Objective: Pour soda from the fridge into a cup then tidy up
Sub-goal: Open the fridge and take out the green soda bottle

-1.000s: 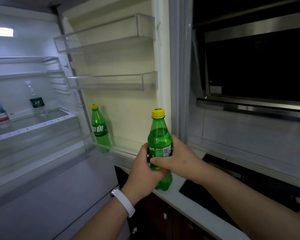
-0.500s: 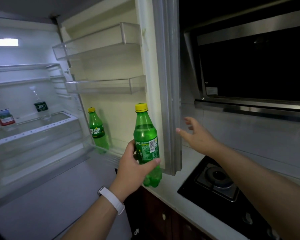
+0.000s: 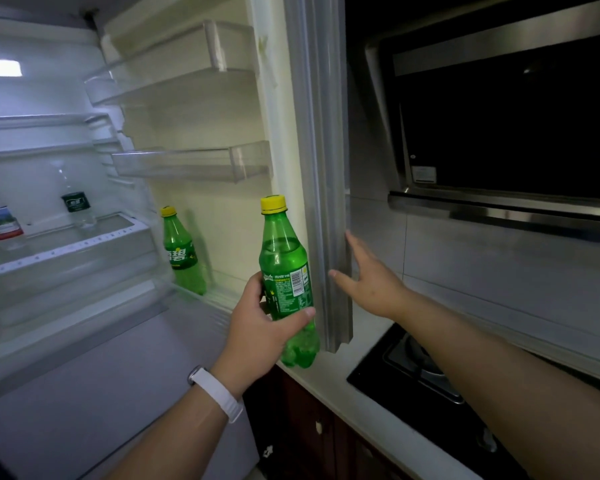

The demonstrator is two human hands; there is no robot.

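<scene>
My left hand [image 3: 257, 336] grips a green soda bottle [image 3: 286, 271] with a yellow cap, upright, in front of the open fridge door [image 3: 321, 168]. My right hand [image 3: 371, 282] is stretched out with straight fingers, its fingertips at the door's outer edge. A second green soda bottle [image 3: 182, 254] stands in the door's lowest rack. No cup is in view.
Inside the fridge, a clear water bottle [image 3: 75, 199] and a red-labelled bottle [image 3: 0, 216] stand on a glass shelf [image 3: 66, 251]. A white countertop [image 3: 357, 410] with a black gas hob [image 3: 430, 386] lies to the right, under a dark range hood [image 3: 499, 133].
My right hand let go of the soda bottle and reached rightward to the fridge door's edge. My left hand keeps holding the bottle, now slightly further left.
</scene>
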